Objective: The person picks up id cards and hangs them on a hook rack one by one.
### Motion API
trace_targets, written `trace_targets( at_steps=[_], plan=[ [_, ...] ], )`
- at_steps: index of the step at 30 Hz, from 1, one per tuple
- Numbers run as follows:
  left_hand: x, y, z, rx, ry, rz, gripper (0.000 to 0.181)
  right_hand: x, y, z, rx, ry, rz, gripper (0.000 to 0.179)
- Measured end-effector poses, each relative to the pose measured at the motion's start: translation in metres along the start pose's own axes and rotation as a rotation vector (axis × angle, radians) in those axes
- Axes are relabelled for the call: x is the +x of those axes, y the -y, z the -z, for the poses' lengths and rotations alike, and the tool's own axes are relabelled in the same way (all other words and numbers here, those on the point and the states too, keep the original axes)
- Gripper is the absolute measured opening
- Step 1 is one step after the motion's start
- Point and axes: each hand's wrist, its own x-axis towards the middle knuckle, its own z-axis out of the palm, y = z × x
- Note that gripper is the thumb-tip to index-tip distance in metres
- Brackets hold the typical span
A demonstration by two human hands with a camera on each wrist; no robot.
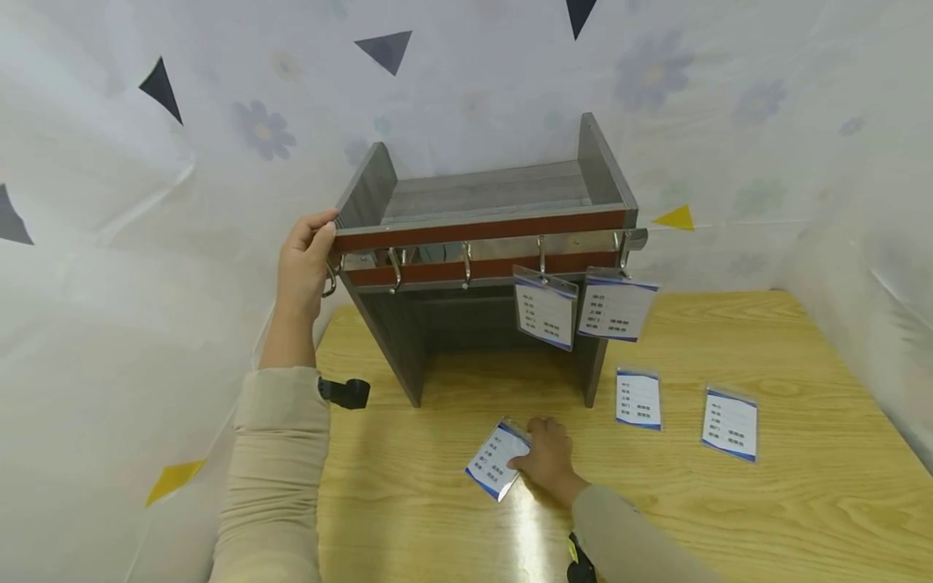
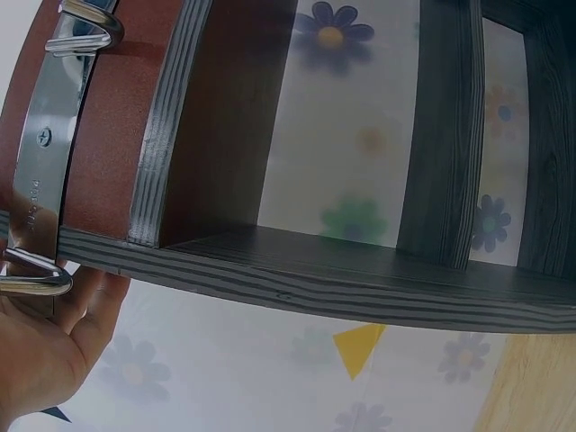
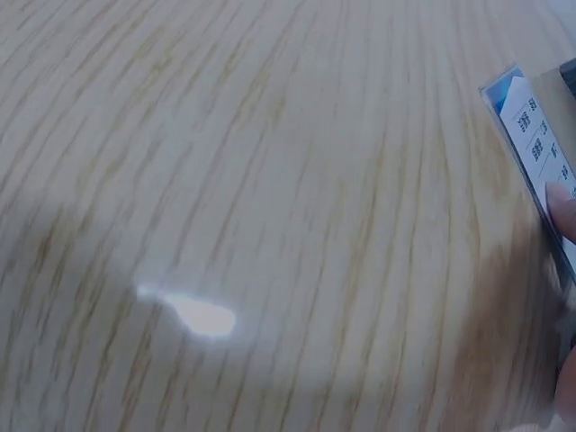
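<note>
My left hand (image 1: 302,259) grips the upper left corner of a grey wooden shelf (image 1: 488,190) with a red-brown front and a metal hook rail (image 1: 503,249). In the left wrist view its fingers (image 2: 101,310) wrap the shelf's side edge beside a hook (image 2: 36,273). Low in front of the shelf, my right hand (image 1: 548,460) pinches the right edge of a clear-sleeved name badge (image 1: 497,460). The right wrist view catches the thumb (image 3: 563,211) on the badge's face; the other fingers are mostly hidden. Two more badges, a left one (image 1: 545,312) and a right one (image 1: 618,308), hang from the right-hand hooks.
On the wooden table (image 1: 824,518) to the right lie two badges, a nearer one (image 1: 638,399) and a farther-right one (image 1: 730,424). Left of the hanging badges are bare hooks (image 1: 467,265). A patterned white sheet (image 1: 466,89) stands behind and at the sides.
</note>
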Motion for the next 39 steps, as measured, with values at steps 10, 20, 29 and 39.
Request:
trace_targets(
  at_steps=[10, 20, 29, 39],
  plan=[
    [0.003, -0.001, 0.000, -0.015, -0.006, 0.000, 0.026, 0.004, -0.008, 0.017, 0.315, 0.058, -0.074, 0.050],
    [0.002, 0.003, -0.002, -0.018, -0.011, 0.009, 0.026, 0.004, -0.002, 0.030, 0.487, 0.033, -0.076, 0.032],
    [0.000, 0.000, 0.001, -0.008, -0.017, 0.016, 0.026, 0.005, 0.008, 0.035, 0.630, 0.031, -0.076, 0.029],
    [-0.001, -0.001, -0.001, -0.022, -0.013, 0.013, 0.026, 0.003, 0.020, 0.051, 0.596, 0.027, -0.019, 0.030]
  ],
)
